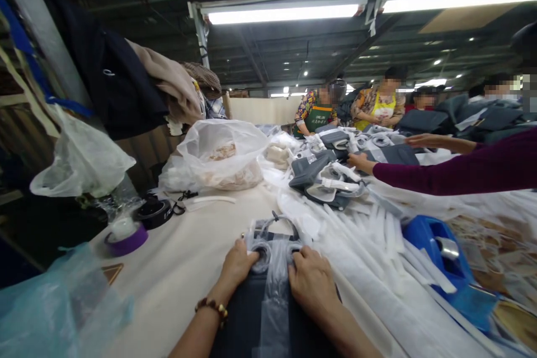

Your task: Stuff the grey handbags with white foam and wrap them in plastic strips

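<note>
The left hand (238,264) and the right hand (310,275) grip the two sides of a dark bag (243,316) at its upper end, thumbs near wrapped coils; a clear plastic strip (274,302) runs down its middle. The bag lies on the near part of the cloth-covered desk (180,268). Left of it stand a purple tape roll (126,239) and a black roll (154,211); to the right, a blue dispenser (438,251). Beyond, a co-worker's purple sleeve (453,170) extends over grey bags (312,170).
</note>
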The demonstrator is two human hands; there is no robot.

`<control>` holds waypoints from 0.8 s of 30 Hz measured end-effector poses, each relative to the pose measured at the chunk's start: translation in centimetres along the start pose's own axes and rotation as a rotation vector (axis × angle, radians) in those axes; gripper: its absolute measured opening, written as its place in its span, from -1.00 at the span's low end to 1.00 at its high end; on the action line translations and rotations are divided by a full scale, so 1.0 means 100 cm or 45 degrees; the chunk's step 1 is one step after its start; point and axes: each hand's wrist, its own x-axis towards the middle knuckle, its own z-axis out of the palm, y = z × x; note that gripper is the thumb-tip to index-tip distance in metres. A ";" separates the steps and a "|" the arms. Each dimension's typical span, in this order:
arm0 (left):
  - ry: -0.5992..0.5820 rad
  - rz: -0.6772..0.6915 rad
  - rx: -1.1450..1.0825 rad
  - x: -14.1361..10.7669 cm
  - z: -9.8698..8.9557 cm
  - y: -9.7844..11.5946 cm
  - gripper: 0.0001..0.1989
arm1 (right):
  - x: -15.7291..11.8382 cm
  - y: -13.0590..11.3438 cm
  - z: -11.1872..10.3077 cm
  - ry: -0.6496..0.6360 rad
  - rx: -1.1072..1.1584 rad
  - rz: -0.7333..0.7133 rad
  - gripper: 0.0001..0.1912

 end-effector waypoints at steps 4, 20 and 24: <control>-0.018 -0.039 -0.144 0.010 0.002 -0.005 -0.83 | 0.012 0.003 -0.001 -0.090 0.227 0.071 -0.86; 0.008 -0.030 0.081 -0.004 0.012 -0.002 -0.71 | 0.010 0.021 0.023 0.104 0.720 0.028 -0.79; 0.009 -0.012 0.134 -0.005 0.014 -0.005 -0.66 | -0.004 0.013 0.022 0.193 0.654 -0.026 -0.87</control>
